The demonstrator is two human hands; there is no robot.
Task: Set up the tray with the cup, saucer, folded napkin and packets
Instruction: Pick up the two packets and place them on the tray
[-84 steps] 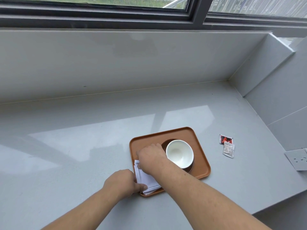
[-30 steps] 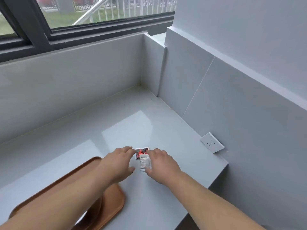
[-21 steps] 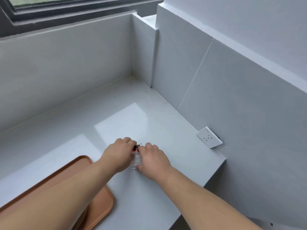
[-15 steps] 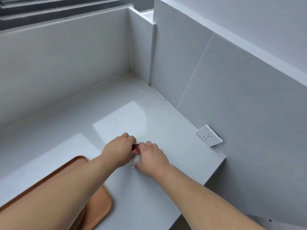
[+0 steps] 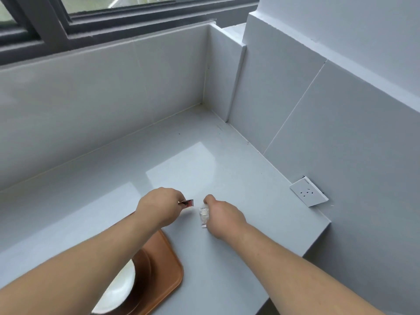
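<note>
Our left hand (image 5: 159, 206) has its grip pinched shut on the red packet (image 5: 188, 203), whose end sticks out past the fingertips, seemingly lifted just clear of the bench (image 5: 227, 178). Our right hand (image 5: 223, 218) curls its grip around the pale packet (image 5: 203, 215); the thumb side presses against it, and we cannot tell whether it is lifted or resting on the bench surface. The two packets sit near each other but apart, one per hand. Moving outward, the brown tray (image 5: 169, 264) lies below and left of the hands, largely hidden under our left forearm, with the white cup (image 5: 119, 289) sitting on the dark saucer (image 5: 143, 267) inside it. The folded napkin is not visible from here, probably covered by the arm. A wall socket plate (image 5: 308, 194) lies loose on the bench, well apart to the right. As for risk, we judge both holds thin: the packets are small, flat and slick, so a fingertip pinch on one edge could let either slip during the carry to the tray. The pale one, caught only at its side, seems the likelier to drop. Swinging the left forearm back across the tray could also knock the cup, since it passes directly over it.
</note>
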